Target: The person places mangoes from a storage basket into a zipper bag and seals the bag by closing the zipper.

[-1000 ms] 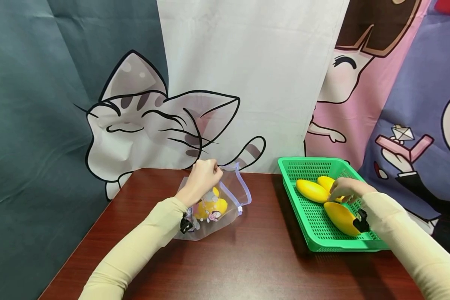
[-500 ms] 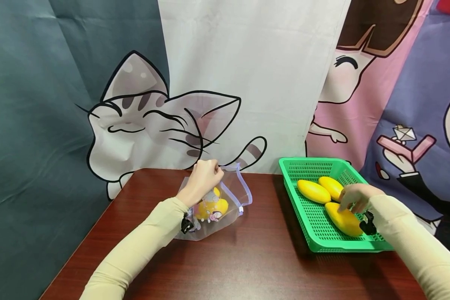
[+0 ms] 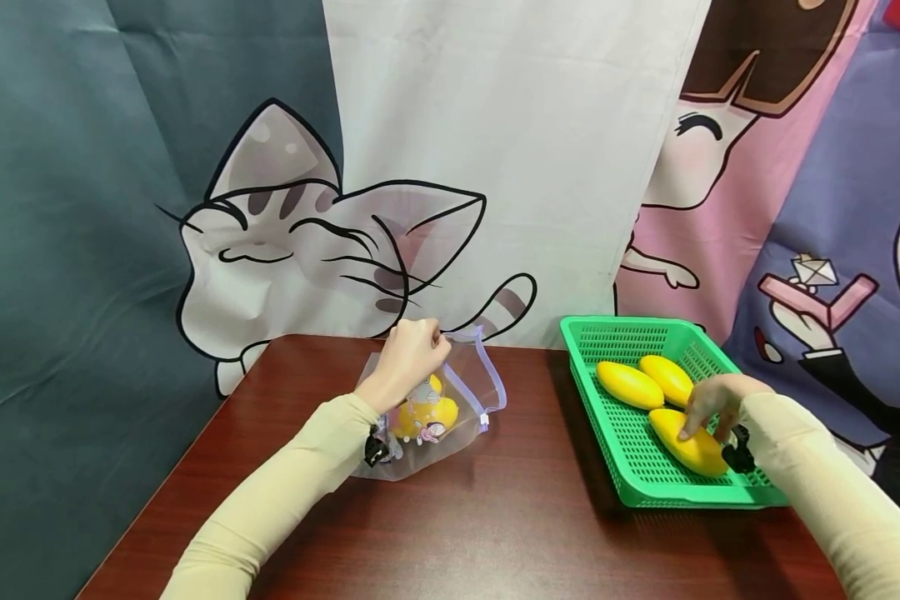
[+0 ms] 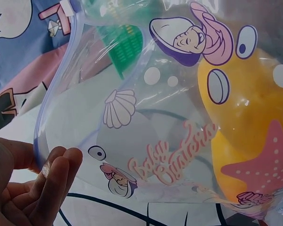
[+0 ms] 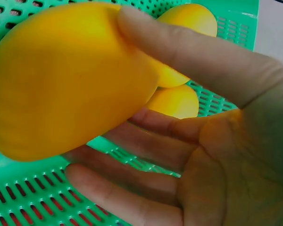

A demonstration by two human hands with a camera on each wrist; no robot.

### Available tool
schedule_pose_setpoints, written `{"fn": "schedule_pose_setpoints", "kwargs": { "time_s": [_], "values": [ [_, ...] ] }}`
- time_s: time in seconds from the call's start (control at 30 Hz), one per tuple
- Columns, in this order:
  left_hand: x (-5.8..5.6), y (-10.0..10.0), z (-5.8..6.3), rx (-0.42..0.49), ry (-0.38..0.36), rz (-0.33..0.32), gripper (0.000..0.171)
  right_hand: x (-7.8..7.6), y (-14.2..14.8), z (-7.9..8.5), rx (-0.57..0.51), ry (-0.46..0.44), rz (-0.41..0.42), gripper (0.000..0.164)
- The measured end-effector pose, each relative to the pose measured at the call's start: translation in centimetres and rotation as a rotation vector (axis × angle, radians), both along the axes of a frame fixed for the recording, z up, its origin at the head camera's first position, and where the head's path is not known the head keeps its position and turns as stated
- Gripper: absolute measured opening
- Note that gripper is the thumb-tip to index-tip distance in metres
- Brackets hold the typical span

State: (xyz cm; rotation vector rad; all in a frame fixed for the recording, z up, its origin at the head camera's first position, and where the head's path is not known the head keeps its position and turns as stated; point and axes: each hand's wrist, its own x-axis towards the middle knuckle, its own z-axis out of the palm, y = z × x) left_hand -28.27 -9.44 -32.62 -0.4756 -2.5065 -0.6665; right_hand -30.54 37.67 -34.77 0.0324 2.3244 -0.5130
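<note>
While the left hand (image 3: 412, 354) pinches the violet-edged mouth of a clear plastic bag (image 3: 461, 433) near the centre of the frame, the right hand (image 3: 720, 400) holds a yellow fruit (image 3: 690, 446) at the lower right. The right thumb lies on one side of this fruit and the fingers (image 5: 118, 197) reach along and under the other, so the grip is about as wide as the fruit. The held fruit lies inside a green basket (image 3: 701, 493), in its front part; whether it touches the bottom I cannot tell. Behind it, towards the upper left of the basket, two more fruits (image 3: 630, 385) lie side by side.

In the left wrist view, the left thumb and fingertips close narrowly on the bag's edge at the lower left. Yellow contents (image 4: 254, 117) fill the bag's right part, behind printed shells, a pink starfish and pink lettering. A white slider (image 3: 483, 419) sits on the bag's violet strip.

Bag and basket both stand on a reddish-brown table (image 3: 495, 525), well apart. Pale sleeves (image 3: 285, 471) cover both forearms, and a cloth backdrop (image 3: 495, 108) with a cartoon cat hangs behind the table.
</note>
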Motion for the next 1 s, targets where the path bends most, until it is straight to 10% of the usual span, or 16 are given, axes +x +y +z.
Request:
{"fn": "schedule_pose_setpoints", "kwargs": {
  "time_s": [1.0],
  "values": [
    [0.1, 0.1, 0.1, -0.017, 0.012, 0.017, 0.03, 0.4, -0.7, -0.6, -0.013, -0.039, 0.031, 0.09]
  ]
}}
